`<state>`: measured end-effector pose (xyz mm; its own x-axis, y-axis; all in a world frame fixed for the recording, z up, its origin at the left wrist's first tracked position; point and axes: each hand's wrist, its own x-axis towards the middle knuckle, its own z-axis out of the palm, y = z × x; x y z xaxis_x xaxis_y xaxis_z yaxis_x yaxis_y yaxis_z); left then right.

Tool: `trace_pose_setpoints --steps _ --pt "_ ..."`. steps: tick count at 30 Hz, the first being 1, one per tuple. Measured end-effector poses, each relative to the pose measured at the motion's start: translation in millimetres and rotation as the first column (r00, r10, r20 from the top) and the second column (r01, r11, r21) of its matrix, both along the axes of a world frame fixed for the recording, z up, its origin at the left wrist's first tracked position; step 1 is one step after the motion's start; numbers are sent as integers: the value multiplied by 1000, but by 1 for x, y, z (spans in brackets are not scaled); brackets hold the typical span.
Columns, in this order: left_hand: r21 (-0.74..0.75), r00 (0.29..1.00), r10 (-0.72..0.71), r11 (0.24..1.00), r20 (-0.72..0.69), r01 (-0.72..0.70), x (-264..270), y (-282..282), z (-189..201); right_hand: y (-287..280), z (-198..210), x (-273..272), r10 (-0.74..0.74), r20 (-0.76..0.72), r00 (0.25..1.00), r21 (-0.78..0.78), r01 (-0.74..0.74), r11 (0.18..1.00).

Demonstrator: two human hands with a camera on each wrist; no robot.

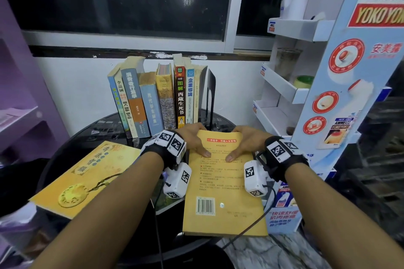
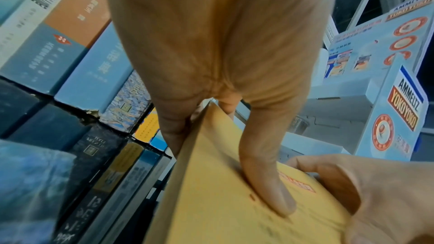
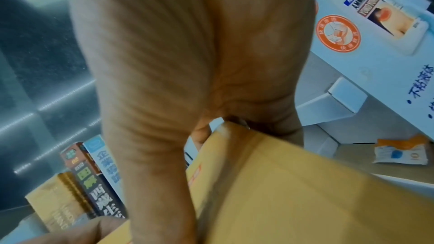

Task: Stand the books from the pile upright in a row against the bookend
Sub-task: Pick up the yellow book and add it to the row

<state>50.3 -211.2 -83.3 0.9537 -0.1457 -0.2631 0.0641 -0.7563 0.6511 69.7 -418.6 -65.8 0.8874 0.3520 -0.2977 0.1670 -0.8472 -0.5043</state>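
Note:
A yellow book (image 1: 220, 183) lies back cover up, lifted over the table's near right edge. My left hand (image 1: 193, 141) grips its far left corner, thumb on the cover (image 2: 270, 188) and fingers underneath. My right hand (image 1: 244, 141) grips the far right corner the same way, seen close in the right wrist view (image 3: 270, 183). Behind them several books (image 1: 157, 98) stand upright in a row, leaning right against a black metal bookend (image 1: 211, 94). A second yellow book (image 1: 87, 174) with a medallion on its cover lies flat at the left, on top of another book.
The round black table (image 1: 65, 159) stands against a white wall under a dark window. A white and blue cardboard display stand (image 1: 328, 85) with shelves rises close on the right. Purple shelving (image 1: 19, 98) stands at the left.

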Motion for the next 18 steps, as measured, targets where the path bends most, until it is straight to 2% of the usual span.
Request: trace_pose_setpoints --steps 4,7,9,12,18 --pt "-150 997 53 988 61 -43 -3 6 11 2 17 0 -6 50 999 77 2 997" --pt "-302 984 121 950 129 -77 -6 10 21 1 33 1 -30 122 992 130 14 991" --pt "-425 966 200 898 162 -114 -7 11 29 1 43 2 -40 157 987 188 10 982" --pt "-612 941 301 777 158 -145 -7 11 40 1 58 0 -36 217 975 246 -19 969" --pt "-754 908 369 649 199 -99 -5 7 60 1 76 -1 -136 337 932 409 -15 913"
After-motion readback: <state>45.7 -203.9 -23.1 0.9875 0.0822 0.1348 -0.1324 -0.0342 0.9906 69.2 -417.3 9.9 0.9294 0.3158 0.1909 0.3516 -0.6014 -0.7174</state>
